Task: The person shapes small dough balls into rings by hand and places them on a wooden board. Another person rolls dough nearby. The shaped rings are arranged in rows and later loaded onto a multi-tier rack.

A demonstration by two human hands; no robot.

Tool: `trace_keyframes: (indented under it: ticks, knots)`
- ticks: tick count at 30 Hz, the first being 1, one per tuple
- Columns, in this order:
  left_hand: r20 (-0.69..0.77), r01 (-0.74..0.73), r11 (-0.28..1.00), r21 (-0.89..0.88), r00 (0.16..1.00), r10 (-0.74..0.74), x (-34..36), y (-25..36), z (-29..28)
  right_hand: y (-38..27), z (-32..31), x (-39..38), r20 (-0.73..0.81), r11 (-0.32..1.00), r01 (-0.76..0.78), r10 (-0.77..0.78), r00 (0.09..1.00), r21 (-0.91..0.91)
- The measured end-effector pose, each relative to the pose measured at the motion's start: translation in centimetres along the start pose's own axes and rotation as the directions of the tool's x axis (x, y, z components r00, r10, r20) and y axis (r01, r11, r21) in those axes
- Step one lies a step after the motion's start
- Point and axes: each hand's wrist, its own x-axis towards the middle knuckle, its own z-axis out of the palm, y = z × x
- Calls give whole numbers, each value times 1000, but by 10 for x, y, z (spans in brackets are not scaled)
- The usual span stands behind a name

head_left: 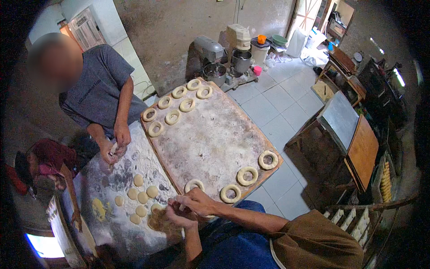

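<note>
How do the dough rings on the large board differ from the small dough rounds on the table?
The dough rings have open centres; the dough rounds are solid. The rings are wider across; the rounds are smaller. The rings lie toward opposite ends of the board; the rounds cluster on the table.
Both are pale and lie on floury surfaces.

Brown sleeve point(320, 235), short & loose, w/ soft folds; dk blue garment point(242, 246) next to it, creased; thin pale edging point(274, 255) btwn the two; R hand point(200, 202) & L hand point(183, 219) bare.
</note>
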Motion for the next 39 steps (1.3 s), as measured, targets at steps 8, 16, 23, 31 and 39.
trace_keyframes:
  ticks: [8, 16, 23, 31, 39]
  knots:
    - [408, -418, 281, 864, 908, 94, 39, -9, -42, 0, -40, -19, 77, 989, 147, -147, 986, 0]
    - [931, -630, -706, 324, 345, 119, 58, -48, -72, 11, -68, -35, 102, 984, 176, -174, 980, -19]
    - [776, -383, -803, 456, 614, 147, 45, -60, -90, 22, -92, -48, 259, 966, 127, -67, 963, -223]
    - [601, -298, -876, 379, 799, -12, 40, -34, -88, 37, -103, -62, 211, 967, 225, -197, 958, -119]
    - [901, -120, -989, -91, 413, -133, 69, -10, -154, 25, -109, -65, 175, 975, 210, -195, 965, -70]
